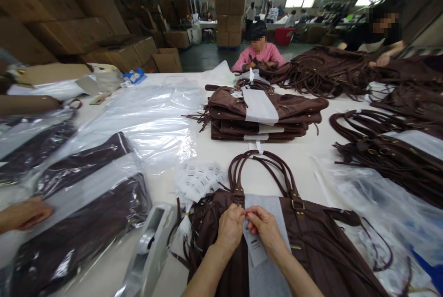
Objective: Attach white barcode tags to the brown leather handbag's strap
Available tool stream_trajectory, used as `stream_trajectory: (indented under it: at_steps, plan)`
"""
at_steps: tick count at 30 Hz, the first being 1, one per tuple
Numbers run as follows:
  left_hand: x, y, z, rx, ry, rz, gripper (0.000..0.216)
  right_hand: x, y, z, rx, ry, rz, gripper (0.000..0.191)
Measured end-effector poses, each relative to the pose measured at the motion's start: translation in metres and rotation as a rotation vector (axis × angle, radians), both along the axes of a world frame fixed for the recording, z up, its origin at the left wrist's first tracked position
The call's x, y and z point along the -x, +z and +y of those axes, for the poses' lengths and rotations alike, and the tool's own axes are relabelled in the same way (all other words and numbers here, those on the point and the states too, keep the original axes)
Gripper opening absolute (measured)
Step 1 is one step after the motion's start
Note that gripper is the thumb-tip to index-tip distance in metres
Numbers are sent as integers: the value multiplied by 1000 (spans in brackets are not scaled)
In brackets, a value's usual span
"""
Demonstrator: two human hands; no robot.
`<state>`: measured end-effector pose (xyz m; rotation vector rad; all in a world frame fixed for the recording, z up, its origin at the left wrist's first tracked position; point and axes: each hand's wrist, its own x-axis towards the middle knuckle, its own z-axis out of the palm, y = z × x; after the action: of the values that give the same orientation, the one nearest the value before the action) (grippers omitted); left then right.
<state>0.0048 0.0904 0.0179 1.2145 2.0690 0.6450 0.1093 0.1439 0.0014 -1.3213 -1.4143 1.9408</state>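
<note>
A dark brown handbag [311, 237] lies flat before me, its looped handles [238, 167] pointing away. A strip of white tissue paper [273, 204] runs down its middle. My left hand [230, 227] is pinched closed beside the base of a handle. My right hand [266, 228] meets it, thumb and fingers pinched together over the paper. Just beneath the fingers hangs a white printed hang tag [255, 247], apparently by its string, which the fingertips mostly hide. To the left lies a bunch of white tags [199, 179] with strings tied together [187, 216].
A tape dispenser [148, 241] stands left of the bag. Another person's hand [26, 214] touches a plastic-wrapped bag [86, 209]. Clear plastic bags [145, 121] cover the table's left. Stacked handbags [263, 112] sit ahead; more handbags [408, 149] lie right. Two co-workers are at the far side.
</note>
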Motion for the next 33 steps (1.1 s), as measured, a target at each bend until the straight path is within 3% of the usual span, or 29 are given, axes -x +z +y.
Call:
stream_trajectory:
  at_steps: [7, 17, 26, 29, 33]
  plan:
    - [0, -2, -5, -51, 4, -28, 24, 1, -7, -1, -62, 60, -69, 24]
    - [-4, -6, 1, 14, 36, 44, 22, 7, -8, -3, -106, -8, -83, 15]
    - [-6, -19, 2, 72, 25, 144, 22, 10, -18, -7, -397, 66, -324, 15]
    - [-7, -18, 2, 48, 35, 145, 23, 13, -13, -8, -471, 87, -403, 17]
    - [-5, -10, -5, -58, 13, 59, 25, 1, 7, -13, -543, 112, -349, 18]
